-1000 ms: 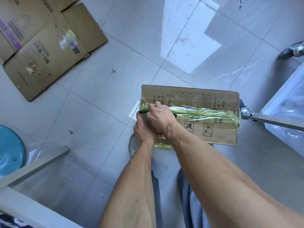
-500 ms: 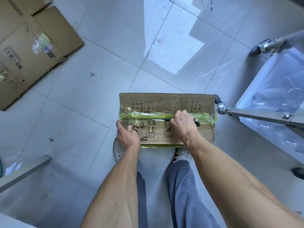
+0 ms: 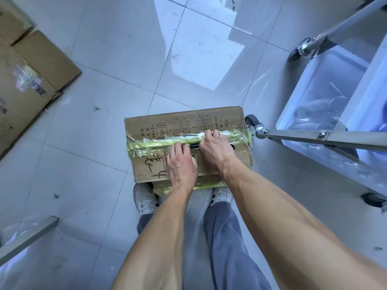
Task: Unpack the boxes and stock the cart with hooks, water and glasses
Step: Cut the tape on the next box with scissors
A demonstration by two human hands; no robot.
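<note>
Box (image 3: 188, 130) flat on floor just beside cart (image 3: 326, 136), long axis left-right, taped seam pointing toward cart wheel. Left hand (image 3: 181, 164) pressing lid, fingers relaxed; right hand (image 3: 215, 147) clamped on black tool (image 3: 194, 145).

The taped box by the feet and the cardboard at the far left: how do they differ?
The taped box stands closed, sealed with yellow-green tape; the flattened cardboard lies opened out on the floor. The box sits under both hands; the cardboard is untouched. Both are brown printed cardboard.

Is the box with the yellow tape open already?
No, the box has its flaps flat and closed, the yellow tape lying along the seam under both hands.
</note>
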